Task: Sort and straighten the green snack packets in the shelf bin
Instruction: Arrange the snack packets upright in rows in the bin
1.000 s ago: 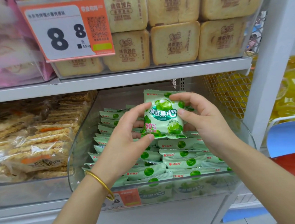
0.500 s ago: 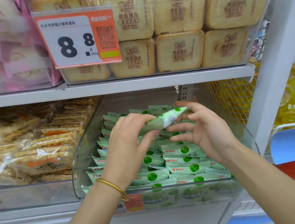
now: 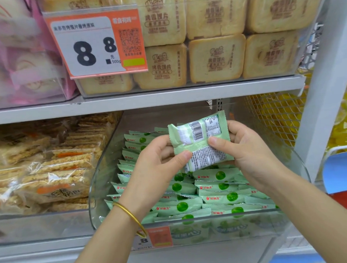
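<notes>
One green snack packet (image 3: 200, 142) is held above the clear shelf bin (image 3: 297, 161), its printed back with the barcode turned toward me. My left hand (image 3: 156, 164) pinches its lower left edge with thumb and fingers. My right hand (image 3: 249, 150) grips its right side, thumb across the back. Below them, several green packets (image 3: 217, 197) lie in overlapping rows inside the bin, logos up. The packets under my hands are hidden.
A bin of rice crackers (image 3: 51, 172) stands to the left. Boxed biscuits (image 3: 215, 58) and an orange price tag (image 3: 97, 43) fill the shelf above. A white upright post (image 3: 324, 97) is at the right, with a yellow mesh basket (image 3: 275, 119) behind it.
The packet has been flipped from front side facing me, through edge-on, to back side facing me. Both hands have kept hold of it above the bin.
</notes>
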The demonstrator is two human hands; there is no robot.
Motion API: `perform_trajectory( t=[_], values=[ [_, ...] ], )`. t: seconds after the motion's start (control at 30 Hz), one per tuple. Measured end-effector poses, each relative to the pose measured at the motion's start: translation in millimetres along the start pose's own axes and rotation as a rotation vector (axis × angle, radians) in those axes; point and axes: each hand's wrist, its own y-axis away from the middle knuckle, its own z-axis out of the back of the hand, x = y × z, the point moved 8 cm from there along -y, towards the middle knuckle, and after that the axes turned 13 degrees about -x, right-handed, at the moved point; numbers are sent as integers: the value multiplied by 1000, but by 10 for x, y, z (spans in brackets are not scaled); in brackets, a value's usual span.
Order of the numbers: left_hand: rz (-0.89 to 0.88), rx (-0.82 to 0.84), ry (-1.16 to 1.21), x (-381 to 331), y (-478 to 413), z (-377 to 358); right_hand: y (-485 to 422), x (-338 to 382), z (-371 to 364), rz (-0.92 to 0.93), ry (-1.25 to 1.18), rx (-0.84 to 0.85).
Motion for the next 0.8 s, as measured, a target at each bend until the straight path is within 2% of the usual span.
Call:
perform_trajectory(
  t=[0.23,0.43,0.5,0.6,0.67,0.73,0.8],
  values=[
    [-13,-6,-16,-2,-5,-6,-6,7,19,10,3,-11],
    [-32,-91,-59,29,-40,43,-3,-5,30,21,39,-8],
    [19,-135,-37,75,-64,63,-12,-33,40,10,79,-17],
    [149,-267,-29,229,-182,193,-82,-31,110,-4,-12,-70],
    [242,-300,3,324,-283,233,-67,134,120,183,108,-29],
    [321,-259,65,387,-348,171,-29,213,35,409,435,56],
    [392,-191,130,431,-391,54,-44,186,0,550,680,46]
  ],
)
